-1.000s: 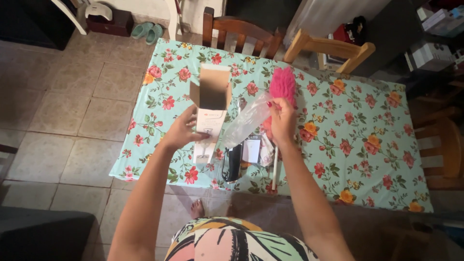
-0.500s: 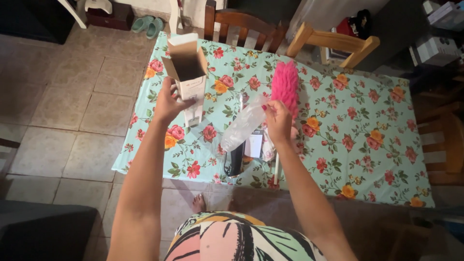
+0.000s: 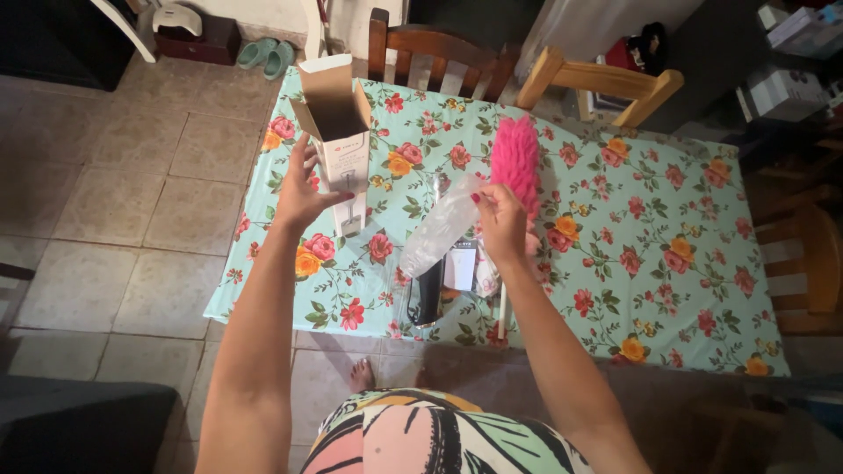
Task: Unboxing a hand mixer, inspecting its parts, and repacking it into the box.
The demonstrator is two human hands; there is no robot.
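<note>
Left hand (image 3: pixel 301 189) grips a tall white box (image 3: pixel 341 140) from its left side, thumb across the front, holding it upright above the left part of the table (image 3: pixel 702 290). Right hand (image 3: pixel 502 224) is closed on the handle of a pink duster (image 3: pixel 515 162) and pinches the top of a clear plastic bag (image 3: pixel 442 226) with it; the fingertips are turned away, so the exact grip on the bag cannot be told.

Biggest thing here is the table, covered by a pale green cloth with red, pink and orange flowers, reaching from the left to the far right of the scene. Two wooden chairs stand at its far edge: a dark chair (image 3: pixel 435 57) on the left, a light chair (image 3: pixel 601 83) to its right. Grey tiled floor (image 3: pixel 114 184) lies to the left.

On to the box: its top flaps are open and the brown inside shows. It sits well left of the duster. Fluffy pink duster head rises far of the right hand, roughly at the middle of the table. Bag hangs down and to the left from that hand, toward the near edge.

Under the bag, on the cloth near the near edge, lie a black object (image 3: pixel 428 294) and, just right of it, a small white card (image 3: pixel 460 266). Far left on the floor sits a pair of green slippers (image 3: pixel 267 55).
</note>
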